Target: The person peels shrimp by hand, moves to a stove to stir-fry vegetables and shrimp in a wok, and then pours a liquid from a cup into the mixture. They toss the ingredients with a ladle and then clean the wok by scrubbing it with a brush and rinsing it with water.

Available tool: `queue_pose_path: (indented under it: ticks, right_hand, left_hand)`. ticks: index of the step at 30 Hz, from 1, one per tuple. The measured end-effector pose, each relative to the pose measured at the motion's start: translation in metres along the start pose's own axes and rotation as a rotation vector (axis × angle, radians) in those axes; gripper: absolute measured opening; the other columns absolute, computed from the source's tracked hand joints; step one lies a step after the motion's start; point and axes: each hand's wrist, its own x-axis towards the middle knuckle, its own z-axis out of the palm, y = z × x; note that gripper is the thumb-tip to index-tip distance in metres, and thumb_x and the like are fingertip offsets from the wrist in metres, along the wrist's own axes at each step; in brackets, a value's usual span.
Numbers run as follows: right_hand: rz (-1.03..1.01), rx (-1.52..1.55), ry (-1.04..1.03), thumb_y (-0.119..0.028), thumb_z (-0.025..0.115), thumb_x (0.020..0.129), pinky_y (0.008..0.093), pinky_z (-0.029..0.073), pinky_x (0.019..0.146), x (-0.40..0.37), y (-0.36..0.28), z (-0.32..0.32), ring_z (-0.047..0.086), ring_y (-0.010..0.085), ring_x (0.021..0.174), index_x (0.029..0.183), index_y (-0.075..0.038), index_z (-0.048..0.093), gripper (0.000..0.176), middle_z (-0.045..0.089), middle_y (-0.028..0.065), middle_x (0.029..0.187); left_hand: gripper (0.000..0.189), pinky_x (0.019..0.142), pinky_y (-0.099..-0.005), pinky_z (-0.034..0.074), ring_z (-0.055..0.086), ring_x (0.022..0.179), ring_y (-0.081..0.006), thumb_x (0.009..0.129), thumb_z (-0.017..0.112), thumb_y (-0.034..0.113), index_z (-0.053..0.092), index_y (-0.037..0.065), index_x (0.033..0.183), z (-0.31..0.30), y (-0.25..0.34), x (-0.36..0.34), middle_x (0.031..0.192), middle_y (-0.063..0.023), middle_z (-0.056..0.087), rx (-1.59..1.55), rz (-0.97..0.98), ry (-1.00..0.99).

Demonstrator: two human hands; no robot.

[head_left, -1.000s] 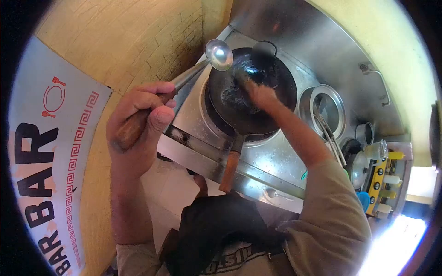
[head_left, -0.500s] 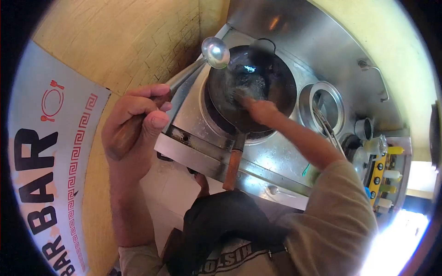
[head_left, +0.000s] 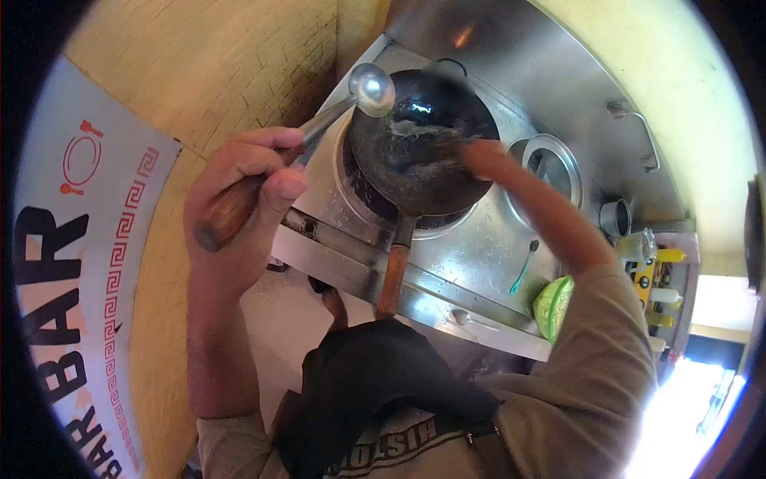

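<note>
My left hand (head_left: 247, 188) is closed around the wooden handle of a metal ladle (head_left: 372, 89), whose bowl hangs over the left rim of a dark wok (head_left: 407, 188). The wok rests on the burner, its wooden handle (head_left: 391, 279) pointing toward my body. Water (head_left: 423, 128) swirls in streaks inside it. Over the wok's right side, my right hand (head_left: 485, 160) is closed, with a blurred brownish thing at its fingers touching the wok's inside. Motion blur hides what that thing is.
Right of the wok is a round metal ring or pot (head_left: 570, 168). A green-handled utensil (head_left: 524, 267) and a green basket (head_left: 553, 307) lie nearer my right arm. A metal spoon (head_left: 471, 319) lies on the front ledge. Squeeze bottles (head_left: 670, 255) stand far right.
My right hand has swept from the wok's middle to its right side, stirring the water. The ladle stays raised in my left hand. The green basket has come into view.
</note>
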Motion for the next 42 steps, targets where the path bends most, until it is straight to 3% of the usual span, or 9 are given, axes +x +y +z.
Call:
queue_pose_path:
  ticks: [5, 7, 9, 14, 16, 24, 29, 31, 42]
  right_hand:
    - [-0.113, -0.126, -0.238, -0.017, 0.057, 0.082, 0.0451, 0.056, 0.066, -0.049, -0.012, -0.012, 0.069, 0.0325, 0.087, 0.097, -0.009, 0.069, 0.021, 0.07, 0.0159, 0.093]
    - [-0.382, 0.113, 0.139, -0.017, 0.059, 0.079, 0.0441, 0.056, 0.063, -0.001, -0.044, 0.025, 0.07, 0.0327, 0.081, 0.09, -0.006, 0.07, 0.019, 0.07, 0.0161, 0.09]
    - [-0.372, -0.125, -0.195, -0.017, 0.058, 0.08, 0.0453, 0.056, 0.062, 0.056, -0.078, -0.006, 0.069, 0.0338, 0.071, 0.084, -0.003, 0.07, 0.019, 0.07, 0.0171, 0.087]
    - [-0.559, -0.223, 0.018, -0.008, 0.066, 0.067, 0.0437, 0.056, 0.065, 0.008, -0.141, -0.081, 0.07, 0.035, 0.079, 0.075, -0.003, 0.073, 0.012, 0.071, 0.0175, 0.083]
    - [-0.102, 0.303, -0.104, -0.009, 0.064, 0.071, 0.0428, 0.057, 0.072, -0.031, -0.152, -0.065, 0.069, 0.0346, 0.088, 0.087, -0.005, 0.073, 0.019, 0.071, 0.0172, 0.094]
    - [0.09, 0.432, 0.256, -0.016, 0.056, 0.079, 0.0472, 0.055, 0.074, 0.078, -0.108, 0.029, 0.068, 0.039, 0.087, 0.096, -0.004, 0.069, 0.025, 0.07, 0.0187, 0.094]
    - [-0.008, 0.2, -0.028, -0.016, 0.054, 0.084, 0.048, 0.055, 0.073, 0.002, -0.053, 0.037, 0.07, 0.0335, 0.084, 0.11, 0.001, 0.059, 0.032, 0.069, 0.0207, 0.093]
    - [0.36, 0.428, 0.253, -0.014, 0.053, 0.087, 0.0467, 0.054, 0.079, 0.016, -0.01, 0.031, 0.068, 0.0334, 0.096, 0.112, -0.003, 0.062, 0.029, 0.068, 0.0183, 0.105]
    - [0.042, 0.364, 0.237, -0.01, 0.052, 0.084, 0.0464, 0.056, 0.075, -0.012, -0.059, 0.022, 0.07, 0.0306, 0.09, 0.142, -0.022, 0.039, 0.06, 0.067, 0.0144, 0.109]
  left_hand:
    - [0.02, 0.082, -0.0284, 0.047, 0.059, 0.091, -0.0167, 0.084, 0.074, 0.014, 0.06, 0.0, 0.086, 0.002, -0.002, -0.006, 0.105, -0.0142, 0.063, -0.054, -0.008, 0.02]
    - [0.02, 0.082, -0.0284, 0.047, 0.059, 0.091, -0.0169, 0.084, 0.074, 0.014, 0.06, 0.0, 0.086, 0.005, 0.0, -0.004, 0.104, -0.0139, 0.064, -0.088, -0.023, 0.011]
    - [0.02, 0.082, -0.0285, 0.047, 0.059, 0.091, -0.0172, 0.084, 0.074, 0.014, 0.06, 0.0, 0.086, 0.007, 0.003, -0.001, 0.104, -0.0136, 0.064, -0.085, -0.024, 0.009]
    - [0.019, 0.083, -0.0291, 0.048, 0.06, 0.092, -0.0177, 0.084, 0.074, 0.013, 0.06, 0.0, 0.086, 0.011, 0.006, 0.003, 0.104, -0.013, 0.065, -0.079, -0.01, 0.019]
    - [0.019, 0.084, -0.0296, 0.048, 0.06, 0.093, -0.0178, 0.084, 0.074, 0.013, 0.06, -0.001, 0.086, 0.011, 0.005, 0.002, 0.104, -0.0131, 0.065, -0.083, 0.0, 0.027]
    - [0.024, 0.084, -0.0351, 0.053, 0.065, 0.093, -0.024, 0.089, 0.068, 0.02, 0.058, -0.001, 0.09, 0.002, 0.009, 0.008, 0.11, -0.0187, 0.063, -0.027, 0.016, 0.015]
    - [0.02, 0.087, -0.0318, 0.051, 0.064, 0.094, -0.0212, 0.087, 0.07, 0.014, 0.06, -0.003, 0.09, -0.001, 0.01, 0.014, 0.108, -0.0177, 0.063, -0.061, 0.063, 0.01]
    - [0.022, 0.086, -0.0327, 0.053, 0.064, 0.094, -0.022, 0.088, 0.069, 0.015, 0.059, -0.004, 0.091, -0.008, 0.009, 0.015, 0.108, -0.0185, 0.063, -0.13, 0.044, 0.026]
    - [0.029, 0.083, -0.0403, 0.054, 0.067, 0.087, -0.0273, 0.094, 0.062, 0.026, 0.056, -0.002, 0.091, -0.011, 0.0, 0.014, 0.11, -0.021, 0.063, 0.025, 0.072, 0.006]
